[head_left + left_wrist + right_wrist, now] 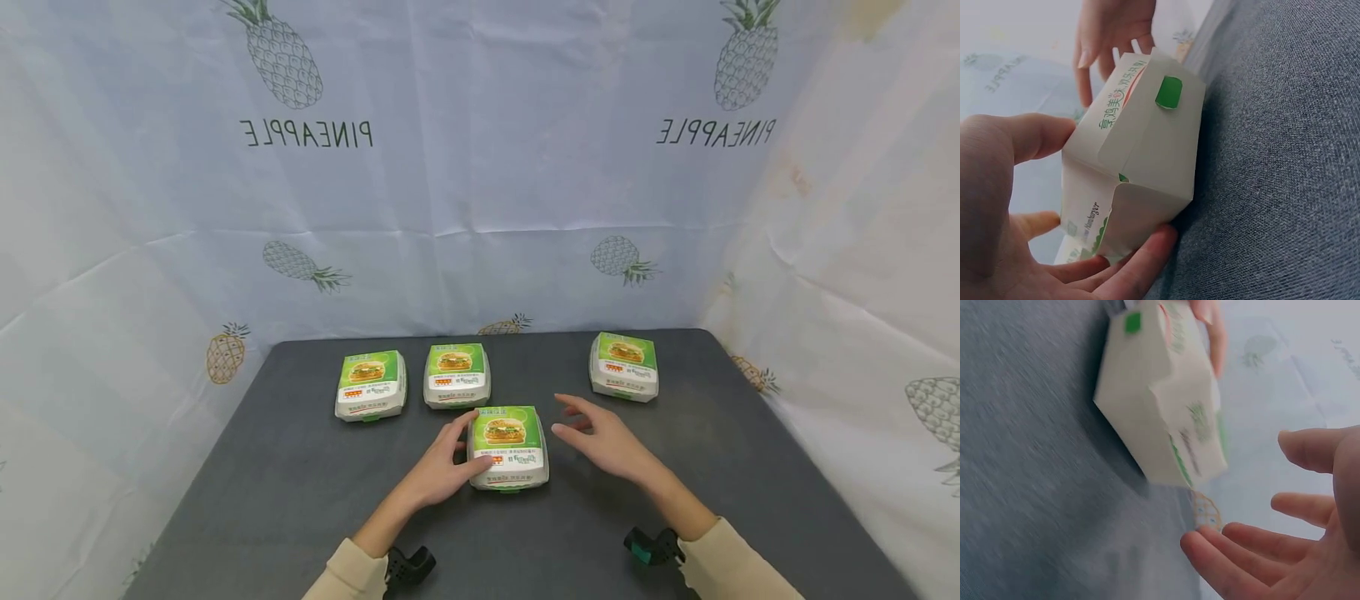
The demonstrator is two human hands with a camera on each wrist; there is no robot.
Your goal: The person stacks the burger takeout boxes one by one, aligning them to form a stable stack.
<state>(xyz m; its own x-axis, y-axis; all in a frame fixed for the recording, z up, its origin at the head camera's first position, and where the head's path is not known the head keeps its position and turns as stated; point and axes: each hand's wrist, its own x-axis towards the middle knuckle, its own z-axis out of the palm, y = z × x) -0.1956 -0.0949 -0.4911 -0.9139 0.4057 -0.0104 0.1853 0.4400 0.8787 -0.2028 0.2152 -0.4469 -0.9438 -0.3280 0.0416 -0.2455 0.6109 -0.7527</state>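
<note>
A closed burger box (508,450) with a green and white lid and a burger picture sits on the dark table. My left hand (448,465) holds it from its left side, thumb at the near edge and index finger toward the far corner. In the left wrist view, the other fingers of the left hand (1041,206) lie along the box's side wall, and a green tab shows on the front of the box (1147,144). My right hand (603,437) hovers apart to the right of this box, its fingers spread and nothing in them.
Behind, on the table (300,500), stand three like boxes: one at the left (371,385), another left of centre (457,375), and a third at the right (624,367). A white cloth (480,167) with pineapple prints hangs round the back and sides.
</note>
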